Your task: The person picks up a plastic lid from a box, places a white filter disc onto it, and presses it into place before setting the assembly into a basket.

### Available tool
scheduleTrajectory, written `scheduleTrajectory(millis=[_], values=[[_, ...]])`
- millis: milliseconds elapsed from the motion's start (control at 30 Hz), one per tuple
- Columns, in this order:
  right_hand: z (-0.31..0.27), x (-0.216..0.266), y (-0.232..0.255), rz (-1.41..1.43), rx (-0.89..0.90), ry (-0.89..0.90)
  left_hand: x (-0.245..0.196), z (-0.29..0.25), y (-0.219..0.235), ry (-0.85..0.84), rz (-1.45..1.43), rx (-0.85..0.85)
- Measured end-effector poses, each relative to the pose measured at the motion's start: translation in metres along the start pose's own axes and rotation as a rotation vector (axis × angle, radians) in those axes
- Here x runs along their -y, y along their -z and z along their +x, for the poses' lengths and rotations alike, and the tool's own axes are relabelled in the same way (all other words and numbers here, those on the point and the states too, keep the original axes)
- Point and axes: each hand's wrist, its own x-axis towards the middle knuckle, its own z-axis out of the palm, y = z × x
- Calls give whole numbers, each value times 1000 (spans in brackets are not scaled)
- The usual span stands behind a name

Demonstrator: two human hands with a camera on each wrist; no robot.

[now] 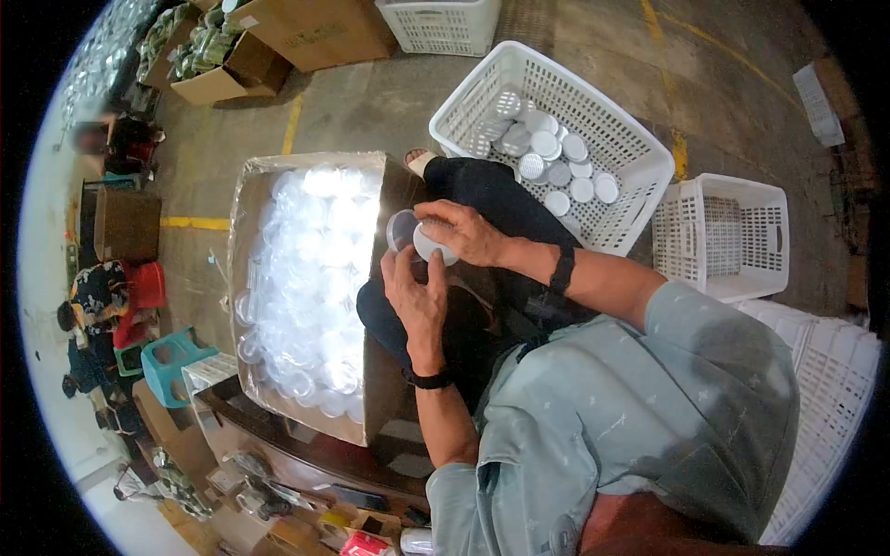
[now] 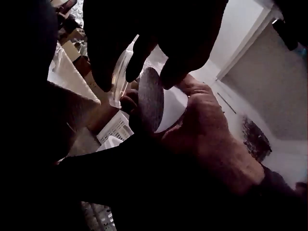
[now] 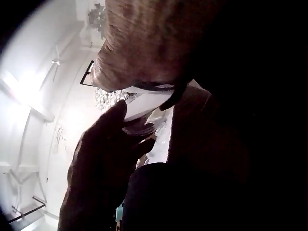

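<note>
In the head view the left hand (image 1: 417, 301) and the right hand (image 1: 464, 233) meet above the lap, beside a carton of clear plastic pieces (image 1: 311, 278). Between them are a clear round piece (image 1: 401, 231) and a white disc (image 1: 432, 245). The left fingers hold the clear piece, with the thumb at the disc; the right hand grips the disc's edge. The left wrist view shows the disc (image 2: 173, 108) tilted beside the right hand (image 2: 209, 120), and the clear piece (image 2: 120, 77) by the dark left fingers. In the right wrist view the disc (image 3: 142, 105) lies between both hands.
A white basket (image 1: 640, 139) holding round lids (image 1: 544, 144) stands beyond the right arm, with a smaller white crate (image 1: 742, 236) next to it. Brown cartons (image 1: 320, 32) are at the back. Teal stool (image 1: 176, 361) and seated people are at the left.
</note>
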Motion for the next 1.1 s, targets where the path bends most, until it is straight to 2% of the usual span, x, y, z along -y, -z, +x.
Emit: scheduleTrajectory(millis=[67, 133, 200, 267, 300, 433, 500, 600, 700, 800, 900, 1067, 1100], values=[[1, 0, 0, -16, 17, -1, 12, -2, 0, 0, -25, -4], [1, -1, 0, 112, 43, -83, 24, -4, -2, 2, -49, -10], [1, -1, 3, 121, 51, -64, 34, -6, -4, 235, -189, -56], [1, 1, 5, 130, 59, -47, 43, -5, 1, 303, -255, -41], [2, 4, 6, 157, 86, -119, 45, -5, 3, 366, -322, -18], [2, 12, 6, 188, 207, -272, 46, -4, 0, 268, -396, -114], [1, 19, 6, 156, 239, -259, 43, -1, -3, 276, -593, -164], [-1, 22, 7, 125, 263, -238, 37, -1, 1, 288, -631, -194], [-2, 21, 7, 120, 277, -238, 42, -1, 2, 329, -510, -194], [-2, 18, 8, 115, 305, -233, 48, 0, 3, 407, -525, -152], [-2, 18, 9, 110, 315, -231, 46, 1, -1, 375, -545, -240], [-3, 18, 9, 124, 301, -263, 45, 0, 0, 400, -543, -225], [-2, 16, 9, 67, 314, -180, 43, 1, 1, 403, -528, -221]])
